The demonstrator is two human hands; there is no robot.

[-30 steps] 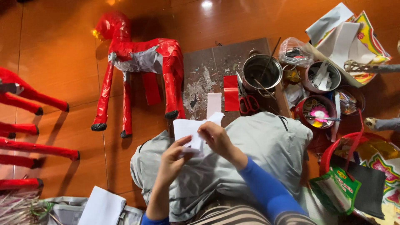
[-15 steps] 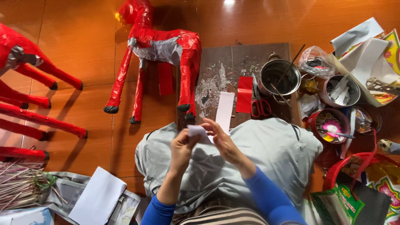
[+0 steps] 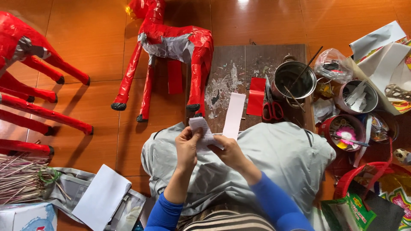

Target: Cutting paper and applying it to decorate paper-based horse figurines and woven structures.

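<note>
Far left, I see red paper-covered legs (image 3: 30, 109) of other figures lying on the wooden floor (image 3: 98, 47), with a bundle of thin sticks (image 3: 21, 177) below them and a white sheet (image 3: 100, 196) on grey paper near my left elbow. Next comes the red paper horse (image 3: 171, 42), standing with its hooves just beside the dark work board (image 3: 239, 72).

At centre, over the grey cloth (image 3: 278, 162) on my lap, my left hand (image 3: 187, 147) is closed around a small white paper piece (image 3: 202, 130), thumb and fingers pinching its lower edge. My right hand (image 3: 229, 152) grips the same piece from the other side, fingers curled tight. I judge this to be the folding or tearing step on that piece; the next move calls for both pinches to stay firm while the paper is worked along a straight line.

A long white strip (image 3: 234, 115) lies on the board just beyond, touching a red paper piece (image 3: 257, 96). Right of it are red-handled scissors (image 3: 272, 107), a metal pot (image 3: 293, 81) with sticks in it, and 2 more containers among paper scraps.

Room: the cloth in front of my hands is open; the right side is crowded, so I would keep elbows in.
</note>
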